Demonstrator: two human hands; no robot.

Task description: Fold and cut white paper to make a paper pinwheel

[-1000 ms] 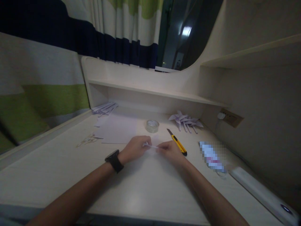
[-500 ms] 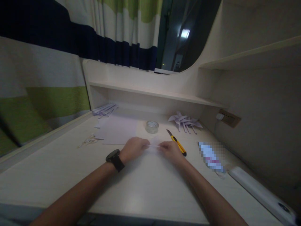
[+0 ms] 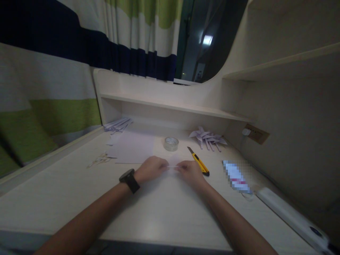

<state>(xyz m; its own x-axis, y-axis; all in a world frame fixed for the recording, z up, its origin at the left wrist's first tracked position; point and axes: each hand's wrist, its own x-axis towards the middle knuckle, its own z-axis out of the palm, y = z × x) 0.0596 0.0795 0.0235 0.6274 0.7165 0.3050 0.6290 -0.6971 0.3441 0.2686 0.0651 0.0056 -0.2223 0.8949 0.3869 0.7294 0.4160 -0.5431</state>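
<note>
- Head view, the hands: the left hand (image 3: 151, 169) and the right hand (image 3: 190, 171) rest low on the desk (image 3: 159, 212), fingertips turned toward each other; both are curled shut, pinching the two ends of a thin paper strip (image 3: 173, 166) that spans the short gap between them; a black watch (image 3: 129, 180) sits on the left wrist.
- Head view, close by: a yellow utility knife (image 3: 198, 162) lies just beside the right hand; a roll of clear tape (image 3: 171, 143) stands beyond the hands; a sheet of white paper (image 3: 132, 147) lies flat past the left hand.
- Head view, further off: folded paper pinwheels (image 3: 207, 137) are heaped near the back right corner; loose paper strips (image 3: 118, 124) lie at the back left; small paper scraps (image 3: 101, 159) sit left of the sheet; a white bar-shaped device (image 3: 289, 216) lies along the right edge.
</note>
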